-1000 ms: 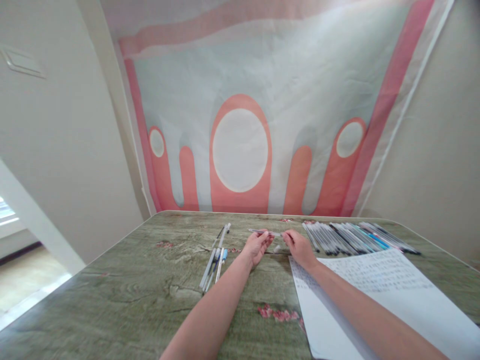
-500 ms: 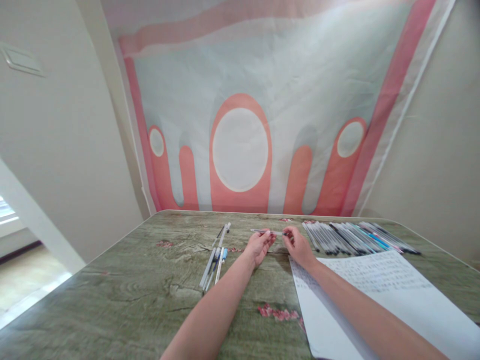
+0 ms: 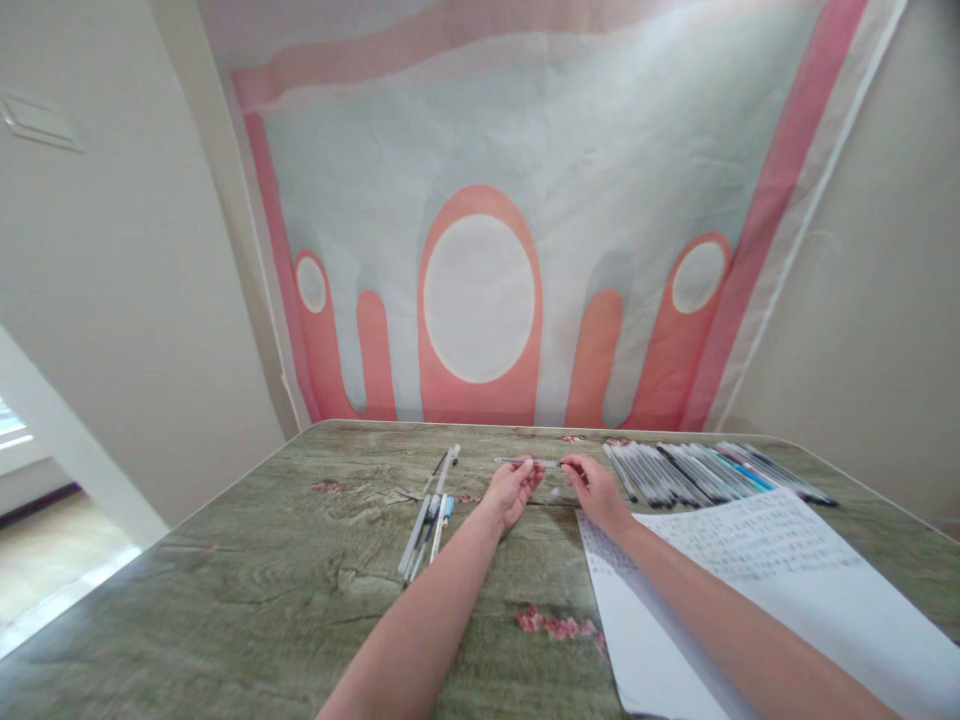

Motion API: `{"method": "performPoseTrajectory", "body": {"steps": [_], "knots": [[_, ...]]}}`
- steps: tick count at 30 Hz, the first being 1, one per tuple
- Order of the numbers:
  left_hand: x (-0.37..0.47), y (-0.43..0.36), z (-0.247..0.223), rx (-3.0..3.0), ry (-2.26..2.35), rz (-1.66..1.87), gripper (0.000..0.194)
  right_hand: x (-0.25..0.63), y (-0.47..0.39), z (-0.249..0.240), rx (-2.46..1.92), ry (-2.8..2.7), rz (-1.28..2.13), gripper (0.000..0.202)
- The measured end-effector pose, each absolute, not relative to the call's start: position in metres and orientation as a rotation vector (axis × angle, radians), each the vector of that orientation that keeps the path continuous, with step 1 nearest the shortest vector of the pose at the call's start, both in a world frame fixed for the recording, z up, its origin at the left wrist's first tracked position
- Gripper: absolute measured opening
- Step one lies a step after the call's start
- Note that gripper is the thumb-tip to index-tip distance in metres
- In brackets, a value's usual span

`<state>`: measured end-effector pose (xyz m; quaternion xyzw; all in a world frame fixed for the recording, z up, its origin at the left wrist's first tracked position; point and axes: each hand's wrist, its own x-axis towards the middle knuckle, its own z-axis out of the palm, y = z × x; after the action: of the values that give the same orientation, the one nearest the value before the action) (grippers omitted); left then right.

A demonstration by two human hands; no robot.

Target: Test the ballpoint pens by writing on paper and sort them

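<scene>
A slim, clear-barrelled pen is held nearly level above the far half of the table. My left hand is closed around its middle, thumb on top, and the thin left end sticks out past the fingers. At the dark right end, the fingertips of my right hand pinch the pen; exactly which part they grip is too small to tell. A small pale blurred thing shows just below the pen, between the hands. The written paper lies under my right forearm.
Several pens lie in a row at the back right, beyond the paper. Left of my left hand is a smaller group of pens, some with blue parts. The wood-patterned table meets a wall hanging at its far edge.
Both hands and the pen have shifted slightly left. The right fingers have turned a little at the pen's end, and a small pale thing now shows below it.
</scene>
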<state>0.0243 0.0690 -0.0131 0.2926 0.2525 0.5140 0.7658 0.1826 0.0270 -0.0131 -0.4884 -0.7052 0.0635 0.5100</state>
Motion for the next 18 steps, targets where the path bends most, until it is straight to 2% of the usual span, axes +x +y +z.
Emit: {"method": "performPoseTrajectory", "body": {"steps": [6,18], "knots": [[0.0252,0.0684,-0.0127,0.646,0.595,1.118,0.007,0.1843,0.0267,-0.0161,-1.303,-1.736,0.158,0.032],[0.0228,0.0694,-0.0114,0.646,0.570,1.104,0.005,0.1830,0.0272,-0.0164,-1.262,-1.726,0.149,0.024]]}}
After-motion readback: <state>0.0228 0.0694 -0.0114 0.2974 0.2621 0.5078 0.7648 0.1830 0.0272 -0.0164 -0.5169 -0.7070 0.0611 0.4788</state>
